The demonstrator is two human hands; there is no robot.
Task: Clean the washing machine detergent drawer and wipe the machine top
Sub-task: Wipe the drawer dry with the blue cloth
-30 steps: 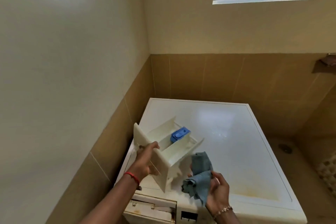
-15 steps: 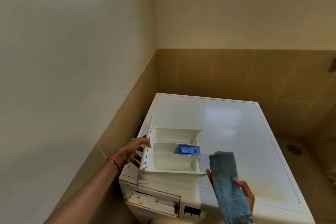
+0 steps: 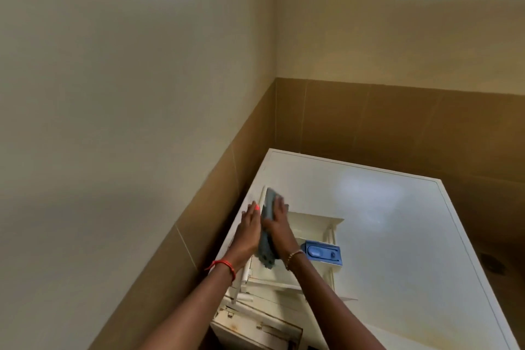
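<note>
Since half a second ago: right hand (image 3: 279,226) crossed from lower centre of frame to drawer's front panel. Blue cloth (image 3: 266,248) no longer hanging, now pressed against panel.
Left hand (image 3: 250,224) flat on panel's outer face, fingers straight, together, bracing.
Right fingers straight, pressing cloth.
Detergent drawer (image 3: 312,224) lies on washing machine top (image 3: 397,221), lower centre of frame; blue siphon cap (image 3: 322,253) still fitted.
Judgement: drawer wiping begun, machine top probably still to do.

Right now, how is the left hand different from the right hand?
The left hand wears a red thread at the wrist; the right hand wears a gold bracelet. The left hand lies bare against the drawer front; the right hand presses a blue cloth on it. Both have straight fingers.
</note>
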